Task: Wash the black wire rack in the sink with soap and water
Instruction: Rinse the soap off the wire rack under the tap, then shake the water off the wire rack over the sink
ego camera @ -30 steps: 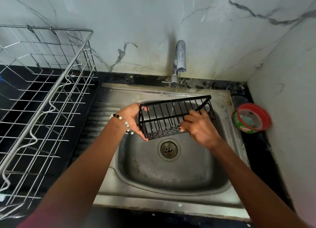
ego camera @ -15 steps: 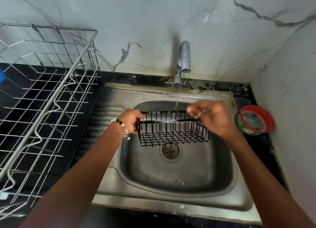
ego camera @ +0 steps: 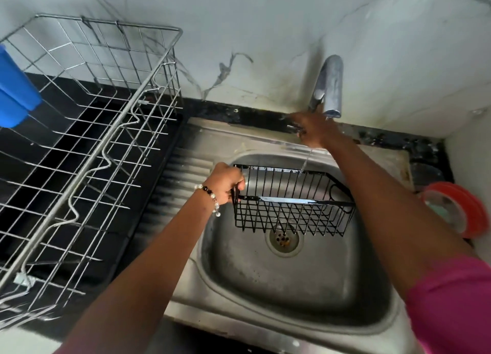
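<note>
Left hand (ego camera: 228, 183) curled round the left end of the black wire rack (ego camera: 292, 201), gripping its rim wires; beaded bracelet (ego camera: 210, 198) at the wrist. Rack held level over the basin of the sink (ego camera: 265, 279), open side up, directly above the drain (ego camera: 283, 240) and not touching the basin floor as far as can be seen. Right of the gripping hand — a thin stream of water (ego camera: 305, 162) falling from the faucet (ego camera: 328, 88) onto the rack's far rim.

Right hand (ego camera: 310, 130) up behind the rack, at the base of the faucet, fingers bent round something metal there, likely the tap lever; blurred, so grip cannot be told for certain. Pink sleeve (ego camera: 457, 300) on that arm, near the lower right edge.

Right of the right arm, on the dark counter — a round red-lidded tub (ego camera: 457, 210) with greenish contents; any label on it unreadable, blurred. No other writing legible.

Left of the left hand, a large silver wire dish drainer (ego camera: 87, 141) on the counter; a blue plastic thing (ego camera: 13, 93) at its far left edge, cut off.
</note>
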